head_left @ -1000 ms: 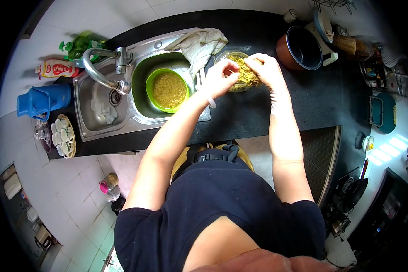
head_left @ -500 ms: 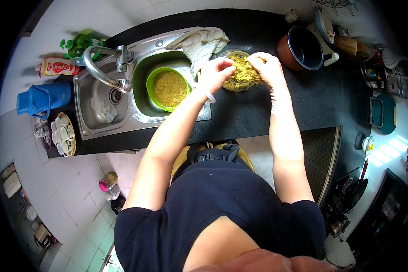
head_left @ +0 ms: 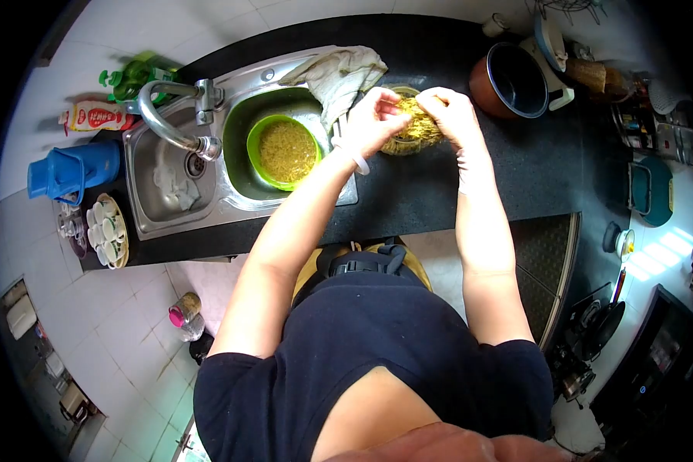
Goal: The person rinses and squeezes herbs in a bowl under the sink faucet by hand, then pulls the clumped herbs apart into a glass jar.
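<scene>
My right hand [head_left: 450,117] is closed on a clump of yellow-green strands [head_left: 420,123], the fingertips pinching its upper edge. What kind of plant the strands are, I cannot tell. Beneath the clump stands a clear round bowl [head_left: 400,147] on the dark counter, partly hidden by my hands. My left hand [head_left: 366,123], a pale bangle at its wrist, is beside the bowl's left edge with thumb and fingers curved and apart. In the right sink basin a bright green bowl [head_left: 253,153] holds similar yellowish strands [head_left: 286,152], seemingly in water.
A grey cloth [head_left: 345,77] drapes over the sink's back corner. The faucet [head_left: 162,127] arches over the left basin. An empty brown pot [head_left: 490,86] stands on the counter [head_left: 431,196] at right. Left of the sink are a blue jug [head_left: 85,169] and a tray of white cups [head_left: 106,231].
My left hand has shifted slightly right and its fingers have lifted a little. The clump under my right hand has turned and looks more gathered.
</scene>
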Demonstrator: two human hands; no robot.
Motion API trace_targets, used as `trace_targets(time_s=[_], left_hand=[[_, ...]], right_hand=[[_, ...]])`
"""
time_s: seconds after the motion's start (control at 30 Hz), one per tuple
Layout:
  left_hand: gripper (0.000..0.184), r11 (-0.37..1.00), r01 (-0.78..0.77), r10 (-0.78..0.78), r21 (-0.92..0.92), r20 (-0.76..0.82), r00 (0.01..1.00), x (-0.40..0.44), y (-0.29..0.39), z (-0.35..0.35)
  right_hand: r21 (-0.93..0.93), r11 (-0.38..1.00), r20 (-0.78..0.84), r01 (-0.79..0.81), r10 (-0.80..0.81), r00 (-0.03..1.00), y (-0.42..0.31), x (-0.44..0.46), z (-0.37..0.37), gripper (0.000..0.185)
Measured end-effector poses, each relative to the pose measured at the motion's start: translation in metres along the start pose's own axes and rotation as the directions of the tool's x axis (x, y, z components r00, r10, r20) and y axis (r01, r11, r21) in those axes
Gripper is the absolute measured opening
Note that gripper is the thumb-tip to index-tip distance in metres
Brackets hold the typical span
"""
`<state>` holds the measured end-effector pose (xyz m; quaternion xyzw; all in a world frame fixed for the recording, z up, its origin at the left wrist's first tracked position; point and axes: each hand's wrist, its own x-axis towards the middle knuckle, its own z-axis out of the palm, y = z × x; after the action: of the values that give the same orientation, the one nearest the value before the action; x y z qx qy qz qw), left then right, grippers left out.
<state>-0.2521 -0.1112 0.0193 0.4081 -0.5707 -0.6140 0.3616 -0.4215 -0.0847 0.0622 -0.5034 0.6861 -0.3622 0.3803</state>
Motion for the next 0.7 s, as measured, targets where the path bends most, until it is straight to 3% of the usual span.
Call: trace_targets(time_s=[0.07,0.2,0.23,0.33,0.37,0.47,0.63,0.7], left_hand=[[0.016,0.998,-0.057,0.057,0.015,0.014,0.998,0.001,-0.002,0.007],[0.005,0.991,0.127,-0.126,-0.052,0.015,0.992,0.001,0.004,0.001],[0.005,0.995,0.088,-0.089,-0.037,-0.015,0.996,0.001,0.0,-0.002],[0.008,0.983,0.086,-0.076,0.163,-0.069,0.995,0.001,0.004,-0.016],[0.011,0.949,0.064,-0.053,0.308,-0.045,0.998,0.001,0.007,-0.018],[0.021,0.93,-0.041,0.046,0.365,-0.007,0.999,0.0,0.018,-0.011],[0.018,0.994,-0.047,0.04,0.103,0.069,0.997,0.004,0.014,0.005],[0.013,0.985,-0.039,0.03,0.171,0.058,0.998,0.005,0.008,0.002]], right_hand=[[-0.027,0.999,0.009,0.018,-0.017,1.0,0.0,0.001,0.003,0.029],[-0.025,1.0,0.015,-0.002,0.002,1.0,0.002,0.001,0.003,0.028],[-0.007,1.0,0.005,-0.009,0.009,1.0,0.003,0.001,0.002,0.028],[-0.028,0.999,-0.043,-0.04,0.039,0.998,0.002,0.001,-0.003,0.027],[-0.026,0.998,-0.049,-0.051,0.05,0.998,-0.002,0.0,-0.006,0.027],[-0.03,0.997,-0.049,-0.064,0.062,0.997,0.002,0.002,-0.004,0.03],[-0.05,0.999,-0.038,-0.012,0.01,0.999,0.001,0.005,0.006,0.032],[-0.064,0.998,-0.031,0.009,-0.011,0.999,0.002,0.005,0.008,0.032]])
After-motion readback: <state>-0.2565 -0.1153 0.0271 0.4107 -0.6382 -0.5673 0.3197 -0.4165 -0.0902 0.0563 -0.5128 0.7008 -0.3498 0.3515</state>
